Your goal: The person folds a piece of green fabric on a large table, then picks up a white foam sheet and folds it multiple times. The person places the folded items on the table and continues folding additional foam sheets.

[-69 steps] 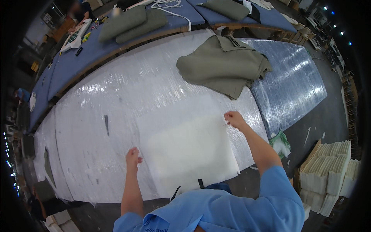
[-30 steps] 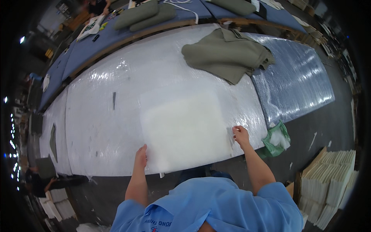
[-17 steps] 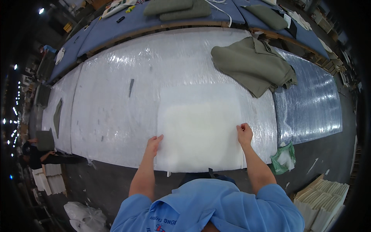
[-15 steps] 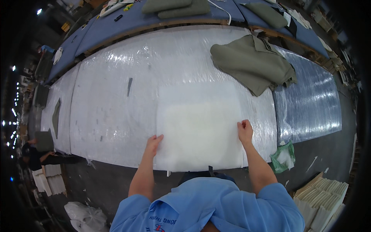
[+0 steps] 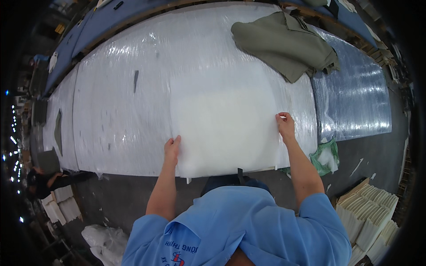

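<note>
A cream-white foam pad (image 5: 224,133) lies flat at the near edge of the plastic-wrapped table, in front of my body. A thin white wadding sheet (image 5: 213,77) shows past its far edge and along its sides. At the left edge, my left hand (image 5: 172,150) has thumb and fingers closed on the sheet's border. Across from it, my right hand (image 5: 285,126) pinches the sheet's right border between thumb and fingertips. The exact grip of the left fingers is partly hidden.
A folded olive-green cloth (image 5: 288,46) lies at the far right of the wrapped table (image 5: 120,128). A dark scrap (image 5: 136,81) sits left of the pad. Beside the table hangs a green bag (image 5: 327,156). Foam pieces (image 5: 368,213) are stacked lower right; another person (image 5: 44,181) is at far left.
The whole scene has shifted up in the picture. My hands are slightly farther apart, still at the two sides of the pad and sheet.
</note>
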